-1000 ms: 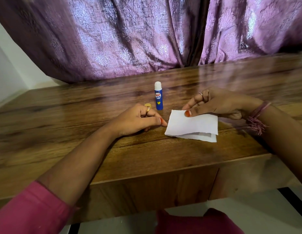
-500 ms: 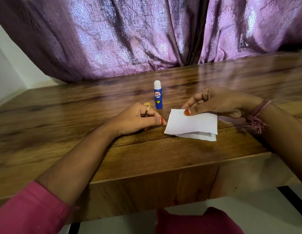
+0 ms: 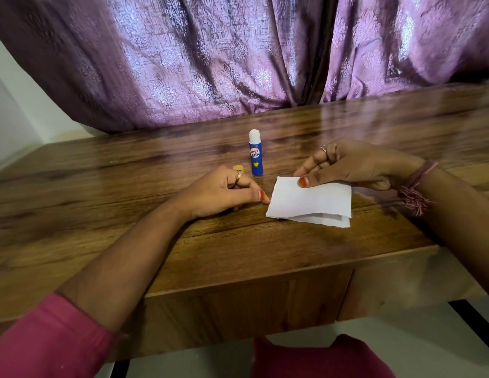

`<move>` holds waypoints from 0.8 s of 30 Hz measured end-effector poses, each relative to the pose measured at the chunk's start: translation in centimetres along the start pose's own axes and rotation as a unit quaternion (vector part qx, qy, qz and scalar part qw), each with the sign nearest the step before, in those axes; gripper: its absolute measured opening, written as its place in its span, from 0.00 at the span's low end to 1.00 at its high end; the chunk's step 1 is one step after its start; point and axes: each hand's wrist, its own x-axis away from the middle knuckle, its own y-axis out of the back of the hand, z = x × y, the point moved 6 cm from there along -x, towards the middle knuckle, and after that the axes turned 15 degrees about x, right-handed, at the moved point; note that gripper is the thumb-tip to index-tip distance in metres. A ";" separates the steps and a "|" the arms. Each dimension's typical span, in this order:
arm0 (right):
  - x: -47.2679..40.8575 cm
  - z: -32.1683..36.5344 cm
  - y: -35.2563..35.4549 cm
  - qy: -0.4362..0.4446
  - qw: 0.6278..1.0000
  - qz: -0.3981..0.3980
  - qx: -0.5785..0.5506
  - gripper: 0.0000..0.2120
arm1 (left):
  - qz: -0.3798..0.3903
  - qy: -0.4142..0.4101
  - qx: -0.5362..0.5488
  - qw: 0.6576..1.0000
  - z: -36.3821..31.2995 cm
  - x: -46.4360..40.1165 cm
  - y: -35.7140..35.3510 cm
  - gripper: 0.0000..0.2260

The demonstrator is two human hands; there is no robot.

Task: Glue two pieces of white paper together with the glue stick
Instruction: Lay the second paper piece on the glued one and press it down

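Note:
Two white paper pieces lie stacked on the wooden table [image 3: 115, 214]. The top paper [image 3: 317, 200] covers most of the lower paper [image 3: 329, 221], whose near edge sticks out. My right hand [image 3: 352, 166] grips the top paper's far left corner, with the thumb pressed on top. My left hand [image 3: 218, 193] rests on the table with curled fingers, its thumb tip right at the paper's left edge and holding nothing. A blue glue stick [image 3: 255, 156] stands upright behind the hands, its white tip bare. Its yellow cap [image 3: 237, 168] lies just behind my left hand.
A purple patterned curtain [image 3: 237, 64] hangs along the table's far edge. The table's front edge runs close below the papers. A white wall [image 3: 16, 113] is at the far left.

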 end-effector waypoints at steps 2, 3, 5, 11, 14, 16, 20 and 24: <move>0.0 -0.1 0.0 -0.002 1.000 -0.003 0.004 0.15 | 0.000 0.001 0.000 1.000 0.1 0.0 0.0 0.07; 0.0 0.0 0.0 -0.002 1.000 -0.004 0.005 0.15 | 0.000 0.002 0.002 1.000 0.1 0.0 0.0 0.07; 0.0 0.0 0.1 -0.003 1.000 -0.001 0.007 0.16 | 0.001 0.002 0.002 1.000 0.1 -0.1 0.1 0.07; 0.1 0.1 0.0 -0.007 1.000 -0.006 0.017 0.17 | 0.001 -0.008 -0.003 1.000 0.2 -0.1 0.1 0.06; 0.1 0.1 -0.1 -0.010 1.000 -0.009 0.011 0.17 | -0.002 -0.006 0.001 1.000 0.3 -0.1 0.1 0.06; 0.1 0.0 -0.1 -0.013 1.000 -0.007 0.011 0.17 | 0.000 -0.005 0.000 1.000 0.3 -0.1 0.1 0.06; 0.2 0.1 -0.1 -0.016 1.000 -0.004 0.016 0.16 | -0.002 -0.008 0.001 1.000 0.2 -0.1 0.1 0.06; 0.3 0.2 -0.3 -0.012 1.000 0.000 0.012 0.17 | -0.002 -0.004 0.002 1.000 0.2 -0.1 0.1 0.05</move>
